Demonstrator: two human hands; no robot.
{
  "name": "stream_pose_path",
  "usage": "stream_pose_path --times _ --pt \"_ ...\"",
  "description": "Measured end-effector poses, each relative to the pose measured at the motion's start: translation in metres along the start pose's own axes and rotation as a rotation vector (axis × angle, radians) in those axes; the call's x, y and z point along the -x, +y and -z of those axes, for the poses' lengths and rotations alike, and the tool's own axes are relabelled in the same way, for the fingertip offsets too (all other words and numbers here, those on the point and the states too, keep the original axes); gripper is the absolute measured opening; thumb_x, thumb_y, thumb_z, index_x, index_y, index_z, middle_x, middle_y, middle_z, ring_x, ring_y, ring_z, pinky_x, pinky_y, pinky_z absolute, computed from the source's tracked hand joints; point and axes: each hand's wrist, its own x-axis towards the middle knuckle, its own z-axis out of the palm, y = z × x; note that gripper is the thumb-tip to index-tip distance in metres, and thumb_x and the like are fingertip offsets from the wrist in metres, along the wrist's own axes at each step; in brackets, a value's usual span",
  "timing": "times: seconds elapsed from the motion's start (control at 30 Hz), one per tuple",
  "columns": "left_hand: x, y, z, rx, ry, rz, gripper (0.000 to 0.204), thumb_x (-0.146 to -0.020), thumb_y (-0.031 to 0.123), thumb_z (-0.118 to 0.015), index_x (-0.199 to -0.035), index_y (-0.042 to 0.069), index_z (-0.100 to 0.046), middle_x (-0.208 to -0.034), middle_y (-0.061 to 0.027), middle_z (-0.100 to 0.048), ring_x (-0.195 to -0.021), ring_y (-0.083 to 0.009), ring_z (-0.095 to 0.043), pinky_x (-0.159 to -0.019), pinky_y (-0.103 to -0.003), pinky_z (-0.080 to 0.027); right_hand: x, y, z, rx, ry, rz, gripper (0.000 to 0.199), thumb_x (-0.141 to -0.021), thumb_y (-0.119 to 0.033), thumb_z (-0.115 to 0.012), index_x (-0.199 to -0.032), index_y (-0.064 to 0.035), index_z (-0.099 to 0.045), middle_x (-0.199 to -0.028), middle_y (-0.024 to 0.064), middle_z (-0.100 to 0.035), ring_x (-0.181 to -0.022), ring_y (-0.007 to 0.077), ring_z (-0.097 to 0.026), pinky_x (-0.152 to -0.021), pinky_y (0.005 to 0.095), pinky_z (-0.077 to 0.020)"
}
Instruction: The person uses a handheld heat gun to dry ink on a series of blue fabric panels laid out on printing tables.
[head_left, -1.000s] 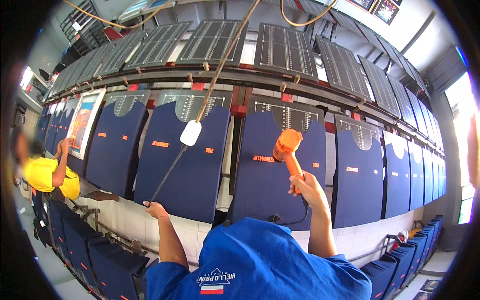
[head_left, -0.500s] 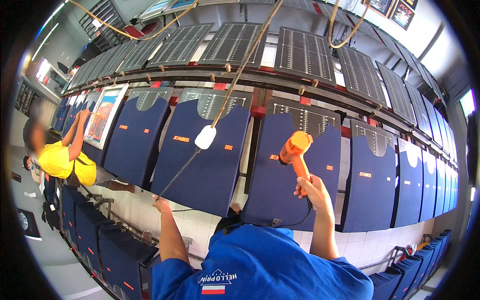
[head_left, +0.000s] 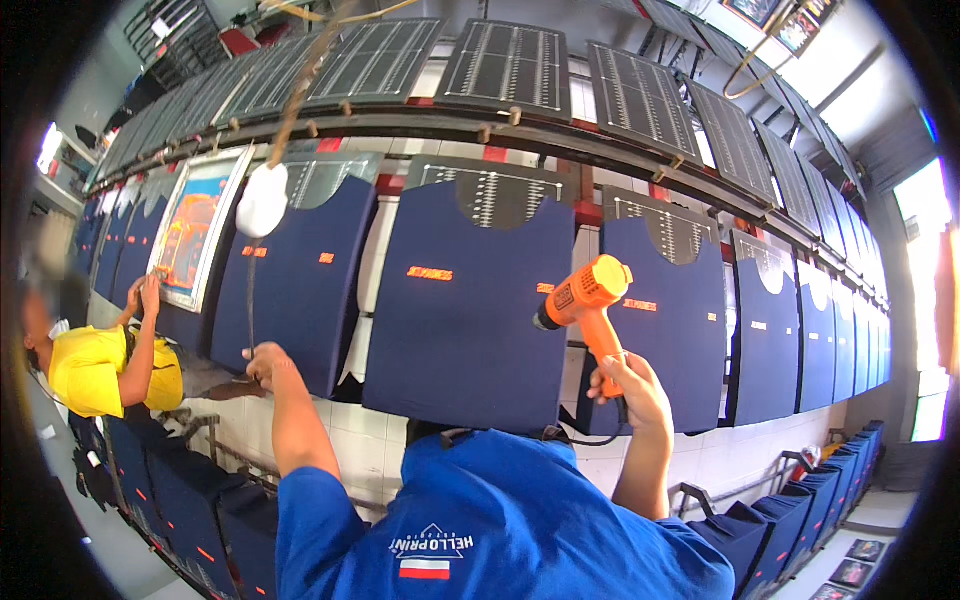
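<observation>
My right hand point(head_left: 634, 388) is wrapped round the handle of an orange heat gun point(head_left: 592, 296), its dark nozzle facing left. The gun hangs above the gap between two navy shirt pieces, close to the orange print at the right edge of the middle navy shirt piece point(head_left: 465, 335). On the left, my left hand point(head_left: 266, 366) is closed on a black cable point(head_left: 253, 310), which runs up to a white socket point(head_left: 262, 200) on a hanging cord. Behind that cable lies another navy shirt piece point(head_left: 300, 300) with orange print.
A co-worker in a yellow shirt point(head_left: 90, 372) holds a framed screen point(head_left: 200, 230) at the left. Dark printing boards point(head_left: 505, 70) line the far rail point(head_left: 420, 118). More navy pieces on boards point(head_left: 190, 510) stand behind me on both sides.
The view and my body have shifted right along the row. The heat gun has passed from over the middle shirt piece to its right edge. The cable and socket now sit farther left.
</observation>
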Motion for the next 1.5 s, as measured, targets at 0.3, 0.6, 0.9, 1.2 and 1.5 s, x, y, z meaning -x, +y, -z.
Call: stream_pose_path --times 0.3,0.6,0.9,1.2,1.5 --pt "-0.081 0.026 -0.032 -0.168 0.303 -0.043 0.054 -0.106 0.04 -0.029 -0.136 -0.003 -0.04 -0.15 -0.0248 -0.041 -0.134 -0.0474 -0.041 -0.108 -0.06 -0.033 -0.032 -0.026 -0.171 0.162 -0.182 0.016 0.033 -0.098 -0.028 -0.061 -0.111 0.002 -0.057 -0.082 0.007 -0.066 -0.071 0.0146 -0.066 -0.061 0.0263 -0.0515" --pt "-0.105 0.023 -0.044 -0.253 0.435 0.0 0.044 -0.103 0.04 -0.04 -0.132 0.008 -0.045 -0.132 -0.0135 -0.056 -0.109 -0.0389 -0.062 -0.085 -0.05 -0.047 -0.102 -0.028 -0.234 0.332 -0.175 0.006 0.032 -0.097 -0.028 -0.062 -0.106 0.0026 -0.057 -0.08 0.0066 -0.065 -0.068 0.014 -0.065 -0.059 0.0264 -0.0507" --pt "-0.102 0.03 -0.045 -0.391 0.392 0.031 0.049 -0.103 0.044 -0.034 -0.134 0.007 -0.043 -0.128 -0.0137 -0.054 -0.112 -0.0369 -0.06 -0.086 -0.049 -0.047 -0.133 -0.016 -0.252 0.287 -0.184 -0.03 0.027 -0.096 -0.025 -0.064 -0.101 0.001 -0.059 -0.077 0.0044 -0.062 -0.066 0.0129 -0.064 -0.058 0.0258 -0.0496" --pt "-0.107 0.03 -0.046 -0.406 0.344 0.063 0.05 -0.104 0.044 -0.033 -0.135 0.006 -0.041 -0.128 -0.0141 -0.052 -0.116 -0.0361 -0.058 -0.089 -0.049 -0.046 -0.143 -0.017 -0.256 0.289 -0.178 -0.056 0.024 -0.095 -0.023 -0.064 -0.1 0.0005 -0.059 -0.077 0.0036 -0.062 -0.065 0.0124 -0.062 -0.058 0.0255 -0.049" --pt "-0.081 0.042 -0.03 -0.339 0.207 0.013 0.055 -0.105 0.039 -0.023 -0.14 -0.001 -0.033 -0.142 -0.025 -0.041 -0.125 -0.0452 -0.05 -0.1 -0.056 -0.046 -0.15 -0.011 -0.257 0.349 -0.184 -0.032 0.028 -0.094 -0.024 -0.064 -0.105 0.001 -0.058 -0.077 0.0045 -0.062 -0.066 0.0125 -0.063 -0.058 0.0245 -0.0494"
